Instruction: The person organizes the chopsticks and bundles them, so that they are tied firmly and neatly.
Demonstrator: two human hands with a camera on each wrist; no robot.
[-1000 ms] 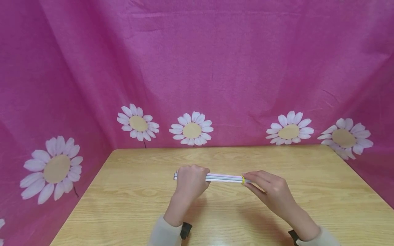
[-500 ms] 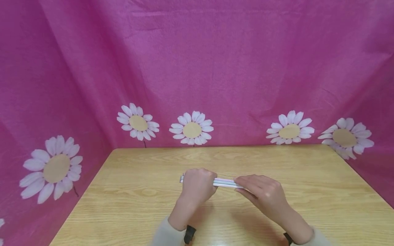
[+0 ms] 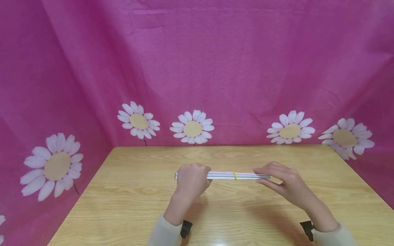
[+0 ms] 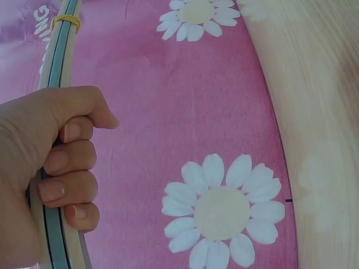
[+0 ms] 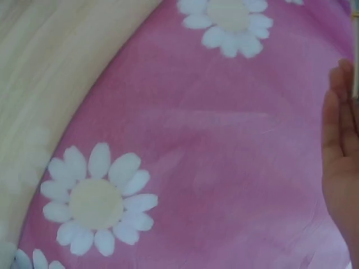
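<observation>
In the head view a bundle of long, slim pastel sticks (image 3: 220,175) is held level above the table. White and teal layers show along it, and a yellow rubber band (image 3: 235,176) circles it near the middle. My left hand (image 3: 191,181) grips the bundle's left part in a fist; a short end pokes out beyond it. In the left wrist view the fingers (image 4: 67,188) curl round the sticks. At the right end, my right hand (image 3: 287,181) has fairly straight fingers above and the thumb below, with the sticks' end between them. Contact there is unclear.
A light wood table (image 3: 147,205) lies beneath both hands. Behind it and at the sides hangs a pink cloth (image 3: 234,68) printed with large white daisies. Black straps (image 3: 185,229) sit at the wrists near the pale sleeves.
My right hand first went left along the bundle, covering the rubber band, then drew back right to the end. The band now shows, closer to my left hand, which keeps its grip.
</observation>
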